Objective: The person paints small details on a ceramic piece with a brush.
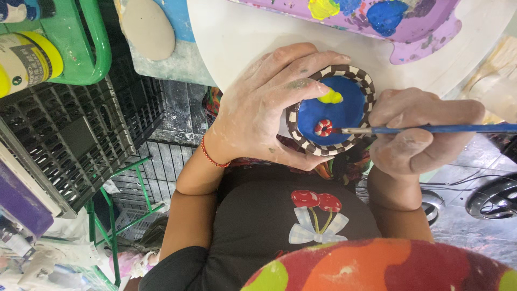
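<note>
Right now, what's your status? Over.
Left hand grips small blue bowl, checkered rim. Right hand holds paintbrush, tip at red-white dot. Nothing blocking.

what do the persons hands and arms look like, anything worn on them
Both forearms are bare, with no sleeves reaching them. The left hand has a thin red string bracelet around the wrist, and its fingers and back carry pale dried smears plus a greenish paint spot on one knuckle. The right hand is dusted with whitish residue and wears no bracelet or ring that shows.
</note>
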